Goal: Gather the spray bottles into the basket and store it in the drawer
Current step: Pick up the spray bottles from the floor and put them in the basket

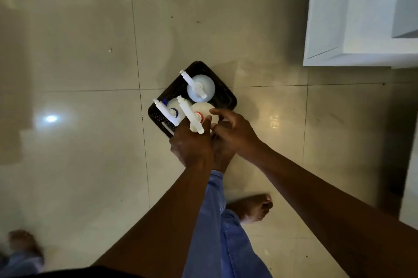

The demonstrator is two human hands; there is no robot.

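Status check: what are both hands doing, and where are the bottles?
Left hand and right hand at red-collared bottle. Three bottles upright in black basket on floor. White drawer open, path clear.

A black perforated basket [222, 87] sits on the glossy tiled floor holding three upright white spray bottles: one with a pale blue body [200, 87], a blue-collared one [173, 108], a red-collared one [201, 111].

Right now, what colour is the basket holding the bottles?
Black. The basket shows best in the head view, dark against the pale floor tiles.
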